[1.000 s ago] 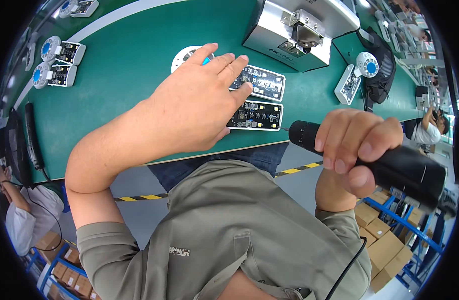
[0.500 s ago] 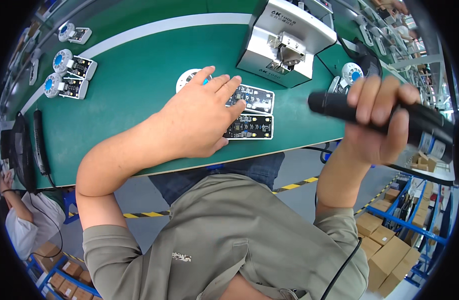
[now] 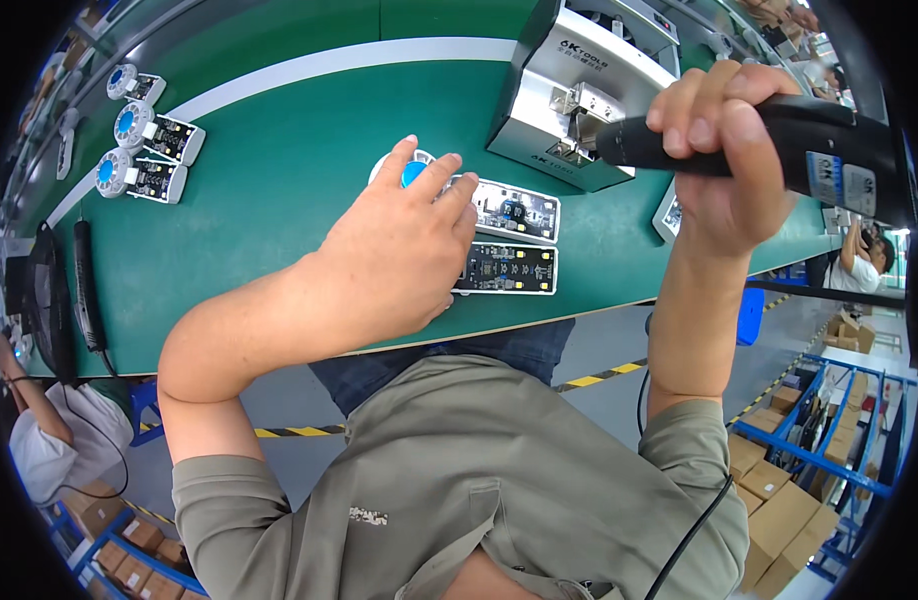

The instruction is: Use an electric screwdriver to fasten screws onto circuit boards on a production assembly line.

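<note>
Two white-framed circuit boards are lying side by side near the middle of the frame on the green counter [image 3: 279, 170], the upper circuit board [image 3: 517, 209] just above the lower circuit board [image 3: 507, 268]. The left hand [image 3: 399, 250] is resting flat over their left ends, fingers spread and loose, pressing down on them rather than clenching, with its fingertips reaching a white round part with a blue centre [image 3: 411, 172] at the boards' upper left. To the right and higher in the frame, the right hand [image 3: 724, 165] is clenching around a black electric screwdriver [image 3: 779, 145], holding it raised well apart from the boards, its tip end pointing left toward a grey metal machine [image 3: 579, 90] that is standing at the top centre of the counter. At the upper left, three small white assemblies with blue discs [image 3: 144, 150] are sitting in a cluster. Another person [image 3: 859, 265] is standing at the right edge.
</note>
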### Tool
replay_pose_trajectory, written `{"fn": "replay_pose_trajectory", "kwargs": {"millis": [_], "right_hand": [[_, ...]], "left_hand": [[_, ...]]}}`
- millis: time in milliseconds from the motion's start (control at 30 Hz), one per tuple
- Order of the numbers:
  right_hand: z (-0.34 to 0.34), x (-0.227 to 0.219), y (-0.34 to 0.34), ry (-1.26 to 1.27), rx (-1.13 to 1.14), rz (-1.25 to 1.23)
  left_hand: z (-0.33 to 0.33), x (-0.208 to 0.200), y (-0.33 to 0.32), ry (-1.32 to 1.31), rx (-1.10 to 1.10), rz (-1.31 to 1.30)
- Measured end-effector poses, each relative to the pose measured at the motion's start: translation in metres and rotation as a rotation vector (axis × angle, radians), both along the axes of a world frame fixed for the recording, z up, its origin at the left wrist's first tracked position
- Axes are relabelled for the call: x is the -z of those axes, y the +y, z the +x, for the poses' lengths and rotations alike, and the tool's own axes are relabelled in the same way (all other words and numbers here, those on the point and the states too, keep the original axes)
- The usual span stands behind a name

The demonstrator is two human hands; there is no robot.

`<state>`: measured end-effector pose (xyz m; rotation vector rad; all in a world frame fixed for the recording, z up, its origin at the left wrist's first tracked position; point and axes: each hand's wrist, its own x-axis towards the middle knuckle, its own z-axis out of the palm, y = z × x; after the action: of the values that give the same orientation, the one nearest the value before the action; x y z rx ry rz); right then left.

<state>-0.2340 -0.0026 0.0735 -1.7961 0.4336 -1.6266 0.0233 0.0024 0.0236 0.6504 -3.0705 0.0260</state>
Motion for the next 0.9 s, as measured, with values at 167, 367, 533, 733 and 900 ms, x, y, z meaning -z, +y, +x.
{"fn": "replay_pose_trajectory", "kwargs": {"millis": [167, 367, 533, 733, 900], "right_hand": [[0.029, 0.005, 0.006, -0.127, -0.052, 0.136], [0.057, 0.023, 0.002, -0.159, -0.017, 0.206], [0.062, 0.029, -0.002, -0.141, 0.007, 0.225], [0.063, 0.028, -0.006, -0.116, 0.014, 0.305], [0.066, 0.028, -0.011, -0.040, 0.036, 0.317]], "left_hand": [[-0.002, 0.006, 0.003, 0.001, -0.003, -0.054], [-0.001, 0.005, 0.004, -0.009, -0.007, -0.060], [-0.002, 0.004, 0.005, -0.020, -0.011, -0.047], [-0.002, 0.002, 0.003, -0.029, -0.017, -0.026], [-0.003, 0.005, 0.001, -0.016, -0.015, -0.031]]}}
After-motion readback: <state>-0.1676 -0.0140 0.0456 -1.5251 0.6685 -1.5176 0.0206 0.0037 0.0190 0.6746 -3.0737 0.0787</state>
